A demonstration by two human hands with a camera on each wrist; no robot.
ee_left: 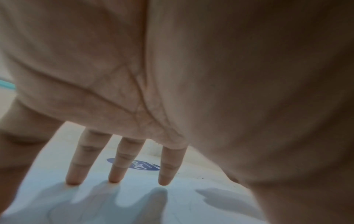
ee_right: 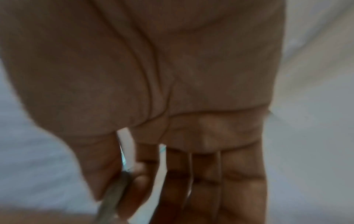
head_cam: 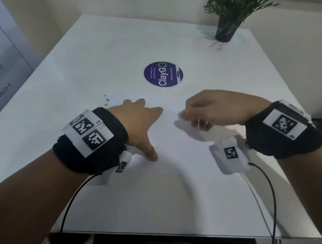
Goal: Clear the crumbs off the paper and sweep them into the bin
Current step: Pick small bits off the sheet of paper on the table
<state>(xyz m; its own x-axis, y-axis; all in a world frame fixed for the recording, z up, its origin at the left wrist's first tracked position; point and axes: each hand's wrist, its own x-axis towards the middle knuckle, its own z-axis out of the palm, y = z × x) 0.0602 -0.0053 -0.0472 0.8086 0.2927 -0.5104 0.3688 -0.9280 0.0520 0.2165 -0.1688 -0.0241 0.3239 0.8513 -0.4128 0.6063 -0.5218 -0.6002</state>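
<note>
A white table (head_cam: 88,56) stands in a pale corner, with a calendar sheet (head_cam: 0,62) on the wall at far left and a potted plant (head_cam: 229,15) at its far right corner. At left, a few small crumbs (head_cam: 107,99) lie on the table just beyond the far left corner of the paper (head_cam: 170,159), a white sheet spread flat on the near half. The left hand (head_cam: 137,121) rests on the paper's left part, fingers straight and spread, tips pressing down as the left wrist view shows; it seems to be pinning the sheet. Beyond the paper sits a round purple sticker (head_cam: 163,74). To the right, the right hand (head_cam: 212,107) hovers over the sheet, thumb and forefinger pinching a thin, pale, blurred strip (ee_right: 113,195); what it is I cannot tell, perhaps the paper's edge. More dark specks show near the sticker in the left wrist view. No bin is in view. The step in hand looks like gathering the crumbs; the next move probably calls for brushing them together while keeping the sheet still, then finding the bin.
</note>
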